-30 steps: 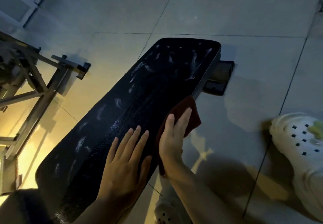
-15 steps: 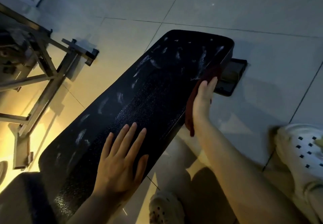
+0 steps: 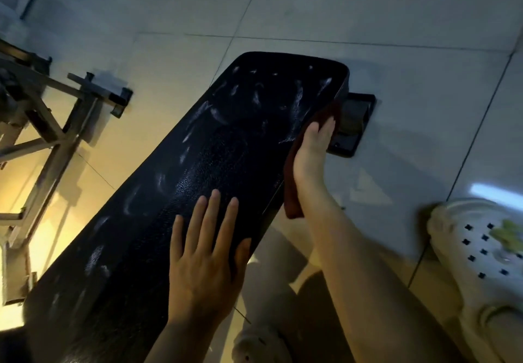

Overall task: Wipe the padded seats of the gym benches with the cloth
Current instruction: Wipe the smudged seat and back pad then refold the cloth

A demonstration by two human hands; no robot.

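A long black padded bench seat (image 3: pixel 215 170) runs from the lower left to the upper middle, streaked with white marks. My left hand (image 3: pixel 203 255) rests flat on its near part, fingers straight and spread. My right hand (image 3: pixel 312 150) presses a dark red cloth (image 3: pixel 291 192) against the seat's right side edge, near the far end, with straight fingers. Most of the cloth is hidden behind the hand; its lower end hangs below my wrist.
A metal frame of gym equipment (image 3: pixel 48 136) stands on the tiled floor to the left. The bench's black foot (image 3: pixel 353 124) sticks out past the far right corner. My white clogs (image 3: pixel 481 255) (image 3: pixel 260 343) stand to the right and below the bench.
My right hand has slid the cloth along the seat's right edge from near my left hand toward the far end. My left hand has stayed flat on the seat.
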